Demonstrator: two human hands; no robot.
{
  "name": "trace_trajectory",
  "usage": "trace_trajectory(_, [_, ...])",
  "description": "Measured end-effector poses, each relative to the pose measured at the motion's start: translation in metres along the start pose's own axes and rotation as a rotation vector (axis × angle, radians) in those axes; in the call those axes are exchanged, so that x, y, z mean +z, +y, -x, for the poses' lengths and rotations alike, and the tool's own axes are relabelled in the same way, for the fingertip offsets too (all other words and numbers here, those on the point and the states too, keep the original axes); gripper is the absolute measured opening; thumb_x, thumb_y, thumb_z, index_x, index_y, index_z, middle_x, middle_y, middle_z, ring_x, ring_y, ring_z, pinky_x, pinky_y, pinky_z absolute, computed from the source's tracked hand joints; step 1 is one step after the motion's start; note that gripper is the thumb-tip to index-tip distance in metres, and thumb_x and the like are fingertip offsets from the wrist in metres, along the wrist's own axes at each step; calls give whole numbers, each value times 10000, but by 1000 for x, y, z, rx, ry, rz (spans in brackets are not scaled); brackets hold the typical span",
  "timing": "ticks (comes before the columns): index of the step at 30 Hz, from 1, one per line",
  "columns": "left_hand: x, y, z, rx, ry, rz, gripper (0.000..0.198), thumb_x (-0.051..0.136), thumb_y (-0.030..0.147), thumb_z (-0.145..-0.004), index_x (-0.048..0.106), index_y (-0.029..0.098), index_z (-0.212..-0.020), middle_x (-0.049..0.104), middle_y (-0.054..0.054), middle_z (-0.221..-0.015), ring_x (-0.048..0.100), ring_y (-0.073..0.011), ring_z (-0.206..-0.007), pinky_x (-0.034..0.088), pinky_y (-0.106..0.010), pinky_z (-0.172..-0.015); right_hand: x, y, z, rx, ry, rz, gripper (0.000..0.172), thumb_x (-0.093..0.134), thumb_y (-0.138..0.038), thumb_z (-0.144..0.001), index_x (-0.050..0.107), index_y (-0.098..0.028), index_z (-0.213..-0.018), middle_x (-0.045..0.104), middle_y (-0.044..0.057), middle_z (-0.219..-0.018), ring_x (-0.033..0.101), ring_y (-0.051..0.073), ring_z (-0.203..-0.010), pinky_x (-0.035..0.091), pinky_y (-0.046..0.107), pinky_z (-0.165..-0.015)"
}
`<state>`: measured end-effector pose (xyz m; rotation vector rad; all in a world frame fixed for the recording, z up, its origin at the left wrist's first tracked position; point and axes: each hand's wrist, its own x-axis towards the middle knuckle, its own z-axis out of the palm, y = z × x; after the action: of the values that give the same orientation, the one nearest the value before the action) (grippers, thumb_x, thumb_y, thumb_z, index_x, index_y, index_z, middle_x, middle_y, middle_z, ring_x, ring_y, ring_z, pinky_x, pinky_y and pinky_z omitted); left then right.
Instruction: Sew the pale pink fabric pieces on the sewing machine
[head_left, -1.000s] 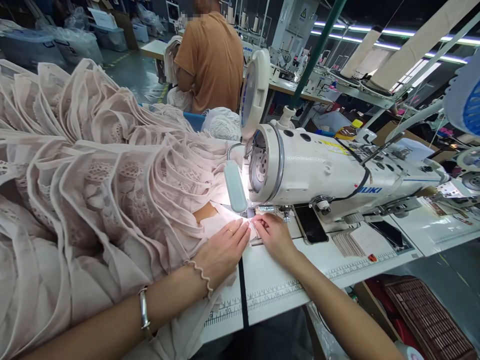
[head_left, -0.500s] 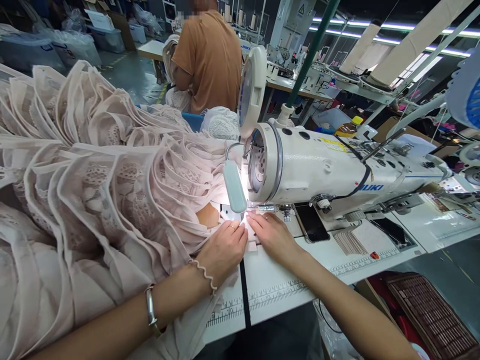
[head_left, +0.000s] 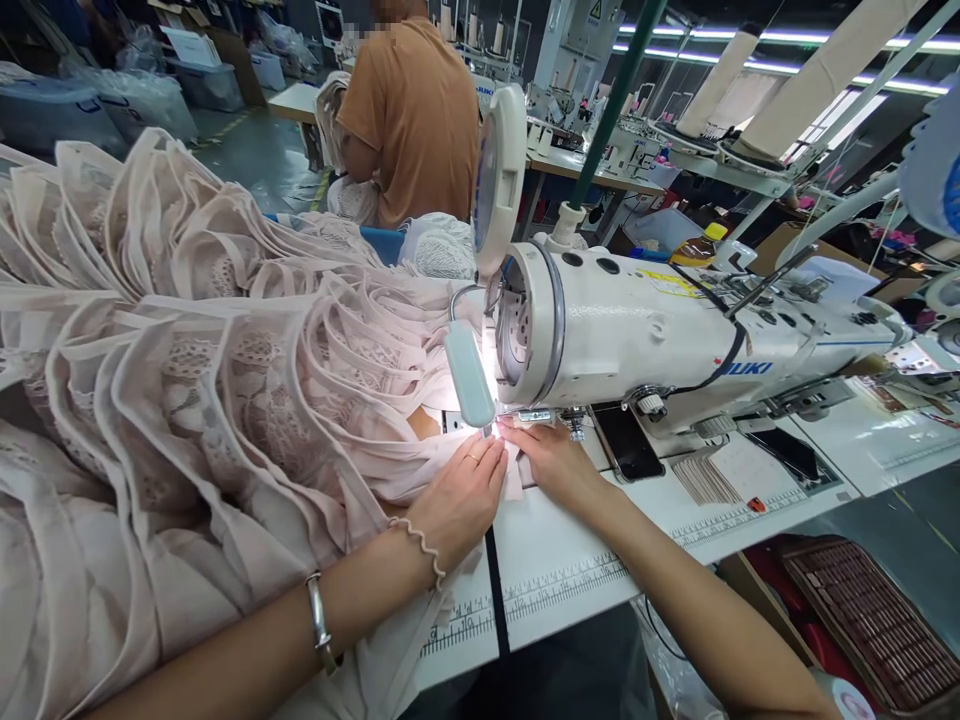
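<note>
Under the lit needle area of a white sewing machine (head_left: 622,320), both hands are at a pale pink garment piece (head_left: 513,478). My left hand (head_left: 469,490) has its fingers pressed together on the fabric, just below the mint-green guard (head_left: 469,378). From the other side my right hand (head_left: 551,458) pinches the fabric edge with its fingertips close to the presser foot. The needle and the exact stitching point are hidden by the guard and fingers. A great pile of pale pink lace garments (head_left: 247,400) lies left of my left hand and joins the worked fabric.
A dark phone (head_left: 628,442) and a stack of beige fabric pieces (head_left: 705,475) lie right of my right hand. Ruler tape (head_left: 555,598) runs along the front table edge. A person in a brown shirt (head_left: 420,120) sits beyond. A brown woven chair (head_left: 877,620) stands low right.
Both hands have shifted slightly right in the view, still on the fabric. Pink fabric by the left hand now covers more of the tan patch near the needle area.
</note>
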<state>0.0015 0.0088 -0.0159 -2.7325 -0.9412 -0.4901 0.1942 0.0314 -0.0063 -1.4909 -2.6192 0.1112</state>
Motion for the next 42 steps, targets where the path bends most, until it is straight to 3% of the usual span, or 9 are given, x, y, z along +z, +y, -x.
trace_trajectory(7, [-3, -5, -1, 14, 30, 14, 403, 316, -5, -893, 559, -8, -1215, 637, -215, -1218, 593, -286, -1166, 429, -467, -1026, -9, 2, 2, -33, 8, -49, 582, 338, 14, -835, 574, -233, -1306, 648, 53, -1259, 611, 187, -1081, 492, 362, -929])
trace_trajectory(13, [-1, -6, -1, 14, 49, -19, 406, 311, 0, -898, 565, 11, -1214, 647, -197, -1211, 594, -277, -1164, 445, -460, -1019, -16, -7, -1, 93, -76, -63, 558, 324, -31, -870, 573, -271, -1308, 679, 46, -1124, 596, 196, -1003, 469, 364, -926])
trace_trajectory(20, [1, -10, 0, -16, 46, 39, 418, 300, 20, -916, 552, 60, -1247, 642, -182, -1233, 582, -261, -1187, 453, -460, -1020, -19, -11, -4, 163, -168, -78, 553, 282, -53, -902, 546, -280, -1332, 647, 61, -1178, 573, 216, -1024, 398, 422, -1008])
trace_trajectory(27, [3, -11, -3, -7, 114, -80, 423, 295, -17, -885, 596, 41, -1177, 677, -146, -1180, 620, -248, -1103, 477, -413, -968, -16, -10, -4, 128, -146, -44, 561, 278, -39, -885, 532, -265, -1331, 647, 74, -1168, 576, 223, -1009, 362, 453, -1031])
trace_trajectory(36, [2, -12, -4, -32, 106, -96, 403, 343, -6, -874, 598, 52, -1181, 678, -136, -1176, 620, -248, -1066, 455, -405, -944, -14, -8, -3, 97, -112, -83, 512, 292, -41, -879, 581, -277, -1231, 663, 62, -1086, 571, 219, -1053, 334, 455, -1053])
trace_trajectory(42, [2, -10, -3, -52, 81, -94, 421, 331, -5, -882, 566, 66, -1224, 657, -132, -1212, 596, -248, -1100, 411, -413, -973, -12, -6, -5, 74, -77, -85, 491, 293, -57, -894, 574, -273, -1234, 659, 68, -1064, 573, 222, -1042, 394, 417, -995])
